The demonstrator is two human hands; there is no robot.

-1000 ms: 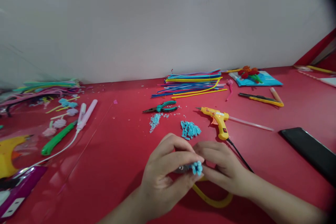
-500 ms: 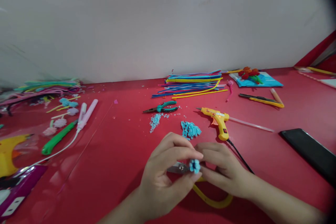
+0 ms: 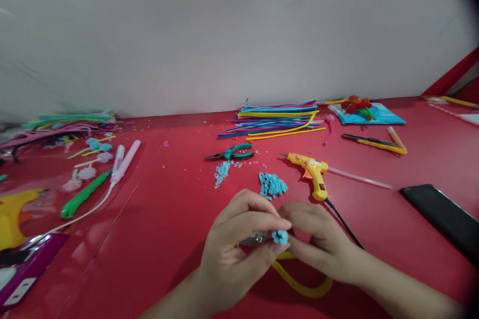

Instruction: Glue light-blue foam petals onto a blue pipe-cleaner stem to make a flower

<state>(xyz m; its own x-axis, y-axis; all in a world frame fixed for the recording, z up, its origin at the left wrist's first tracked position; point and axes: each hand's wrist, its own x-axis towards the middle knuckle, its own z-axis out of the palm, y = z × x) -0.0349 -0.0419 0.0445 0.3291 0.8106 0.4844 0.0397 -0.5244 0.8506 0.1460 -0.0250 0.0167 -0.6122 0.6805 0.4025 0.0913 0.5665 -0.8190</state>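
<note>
Between the thumb and fingers of my left hand (image 3: pixel 239 249) is a small light-blue bundle of pipe-cleaner pieces (image 3: pixel 280 237), its dark middle facing me. My right hand (image 3: pixel 318 237) is closed against it from the right, fingertips meeting my left ones and partly hidden. Under both hands lie scissors; their metal pivot (image 3: pixel 258 238) shows through the gap in my left hand, and a yellow handle (image 3: pixel 305 289) curves out below. Just beyond my fingers are a pile of cut blue pieces (image 3: pixel 272 185) and some blue fluff (image 3: pixel 221 173).
A yellow glue gun (image 3: pixel 312 172) with a cord lies beyond my right hand, teal-handled pliers (image 3: pixel 234 152) farther left. Bundled pipe cleaners (image 3: pixel 277 118) lie by the white partition. A black phone (image 3: pixel 441 214) is at right; a green cutter (image 3: pixel 86 194) and pink tool (image 3: pixel 125 162) at left.
The blue bundle has tilted and shifted slightly right between my fingertips. Both hands stay in nearly the same place; the things on the table have not moved.
</note>
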